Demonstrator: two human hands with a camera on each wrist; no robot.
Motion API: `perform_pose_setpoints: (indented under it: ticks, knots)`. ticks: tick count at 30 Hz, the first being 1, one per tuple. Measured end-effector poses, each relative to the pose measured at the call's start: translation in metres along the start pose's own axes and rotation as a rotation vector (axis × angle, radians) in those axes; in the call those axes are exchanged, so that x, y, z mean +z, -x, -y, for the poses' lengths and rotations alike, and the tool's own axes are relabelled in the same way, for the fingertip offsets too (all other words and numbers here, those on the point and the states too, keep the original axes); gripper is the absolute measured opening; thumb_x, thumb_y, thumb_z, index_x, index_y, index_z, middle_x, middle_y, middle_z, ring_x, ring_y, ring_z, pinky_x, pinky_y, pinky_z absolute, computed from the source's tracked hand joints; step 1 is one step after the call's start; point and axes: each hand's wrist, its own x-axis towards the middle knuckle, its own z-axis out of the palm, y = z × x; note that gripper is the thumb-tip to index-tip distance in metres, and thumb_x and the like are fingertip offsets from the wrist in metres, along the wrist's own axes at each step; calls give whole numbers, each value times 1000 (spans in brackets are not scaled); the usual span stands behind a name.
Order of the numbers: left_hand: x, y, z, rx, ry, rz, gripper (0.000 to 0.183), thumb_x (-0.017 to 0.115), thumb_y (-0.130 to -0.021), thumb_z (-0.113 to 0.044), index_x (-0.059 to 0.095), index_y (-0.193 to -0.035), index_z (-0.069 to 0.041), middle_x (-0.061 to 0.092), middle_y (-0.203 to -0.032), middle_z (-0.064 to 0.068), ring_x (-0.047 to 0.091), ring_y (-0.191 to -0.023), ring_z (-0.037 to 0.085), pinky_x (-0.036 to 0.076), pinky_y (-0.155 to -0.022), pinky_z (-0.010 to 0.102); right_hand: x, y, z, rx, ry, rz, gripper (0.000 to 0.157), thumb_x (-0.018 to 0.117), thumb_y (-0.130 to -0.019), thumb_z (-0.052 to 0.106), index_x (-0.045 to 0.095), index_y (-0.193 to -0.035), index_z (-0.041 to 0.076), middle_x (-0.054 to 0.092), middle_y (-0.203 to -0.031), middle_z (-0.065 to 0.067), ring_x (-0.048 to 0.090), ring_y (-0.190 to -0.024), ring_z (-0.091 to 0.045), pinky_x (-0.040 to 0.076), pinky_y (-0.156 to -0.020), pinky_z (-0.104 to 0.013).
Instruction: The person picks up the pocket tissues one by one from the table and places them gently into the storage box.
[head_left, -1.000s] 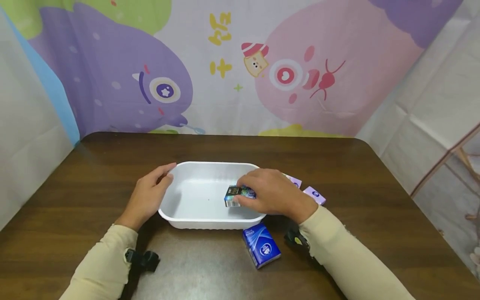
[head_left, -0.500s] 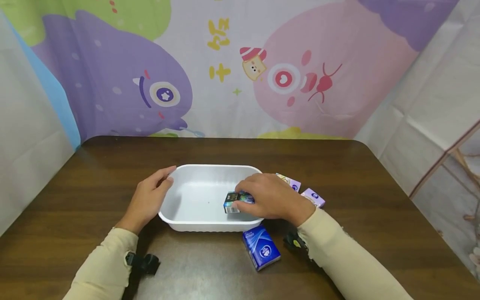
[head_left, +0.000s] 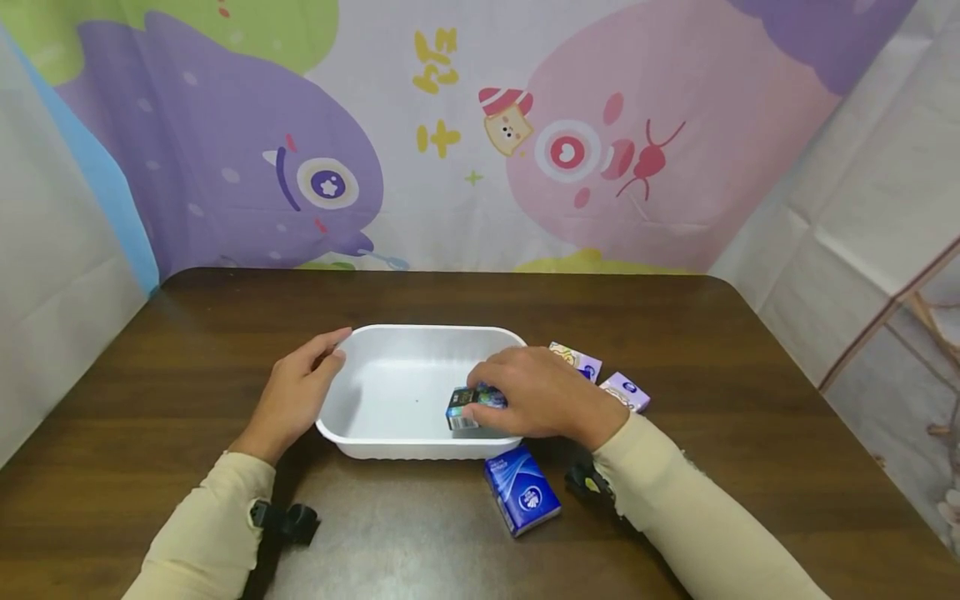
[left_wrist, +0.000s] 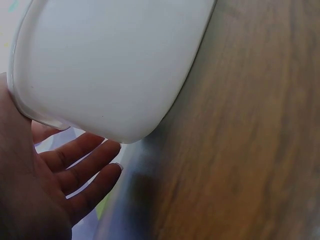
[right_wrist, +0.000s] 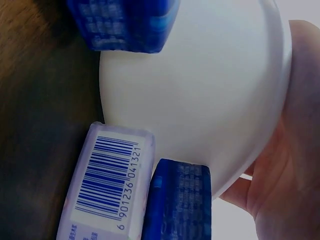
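Observation:
A white plastic tray (head_left: 397, 447) stands on the dark wooden table. At its left end my left hand (head_left: 294, 392) holds the rim, thumb at the edge and the other fingers spread against the outside wall, as the left wrist view shows. My right hand (head_left: 551, 392) reaches over the right end and grips a small dark, multicoloured tissue pack (head_left: 462, 407) between thumb and fingers, low inside the tray. The palm covers part of that pack. In the right wrist view this hand (right_wrist: 295, 130) arches over the tray's rim, and the held pack is hidden.
A blue tissue pack (head_left: 522, 492) lies by the tray's front right corner. Lilac tissue packs (head_left: 625, 392) lie to the right, partly behind my right hand. Close to the tray wall, a lilac barcoded pack (right_wrist: 107, 175) stands beside another blue pack (right_wrist: 182, 200). A printed curtain (head_left: 442, 208) hangs behind.
My right hand has lowered the multicoloured pack slightly inside the tray, then stayed nearly still. My left hand keeps its place at the rim. The head view has shifted a little.

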Motion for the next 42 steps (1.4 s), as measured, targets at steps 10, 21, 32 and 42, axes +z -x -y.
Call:
perform_pose_setpoints:
  ticks: [10,21,32,42]
  knots:
    - [0,0,0,-4,7,6,44,47,-107,-29,53,-146,-11,52,-146,14,46,-135,34,35,-108,55,1,1,1,12,-19,48,46,56,-94,56,73,-118,21,72,-115,4,66,-106,-14,51,-89,-33]
    - [1,0,-1,-9,3,6,44,46,-107,-30,53,-146,-12,51,-147,14,46,-135,34,35,-108,55,0,2,1,6,-51,59,43,57,-95,54,74,-116,21,73,-112,6,66,-102,-11,50,-88,-31]
    - [0,0,0,-7,-4,-3,44,46,-107,-31,54,-146,-13,53,-145,14,48,-133,34,36,-107,55,2,1,0,15,-51,73,46,56,-94,57,73,-119,22,72,-112,7,66,-103,-10,50,-89,-32]
    - [1,0,1,4,3,-7,44,46,-107,-31,54,-145,-12,55,-143,15,50,-130,33,38,-104,54,2,1,-1,9,-38,75,47,58,-93,57,73,-119,21,73,-113,7,67,-102,-11,50,-90,-32]
